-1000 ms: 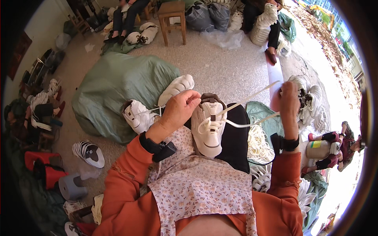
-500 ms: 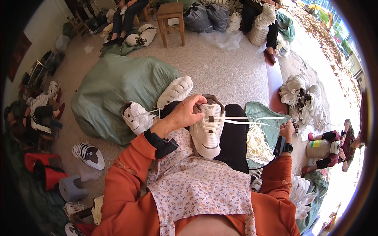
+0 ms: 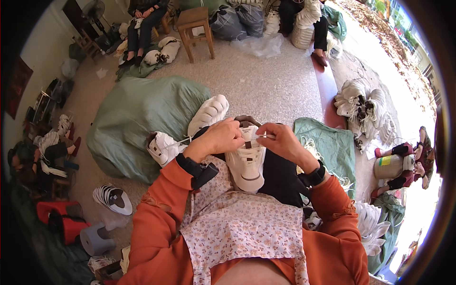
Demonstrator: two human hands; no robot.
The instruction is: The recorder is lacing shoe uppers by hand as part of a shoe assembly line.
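A white sneaker [image 3: 249,172] with a brown collar rests on my lap, its toe toward me. My left hand [image 3: 219,140] grips the left edge of its lacing area, fingertips curled at the tongue. On the other side my right hand [image 3: 285,145] pinches a white shoelace [image 3: 267,136] close to the upper eyelets. Its loose ends are mostly hidden by the hand. Left of my left hand, another white sneaker [image 3: 163,148] lies on its side, with a string running from it toward a stack of white shoe pieces [image 3: 209,114].
A big green sack [image 3: 142,123] bulges at the left front. Loose white laces [image 3: 311,149] lie on a green cloth [image 3: 332,142] at my right. Farther right is a heap of shoe uppers [image 3: 363,107]. A wooden stool [image 3: 194,23] stands ahead, with seated people around.
My right hand has come in from the far right, where it held the laces stretched out, to the top of the sneaker. My left hand stays at the shoe's left side.
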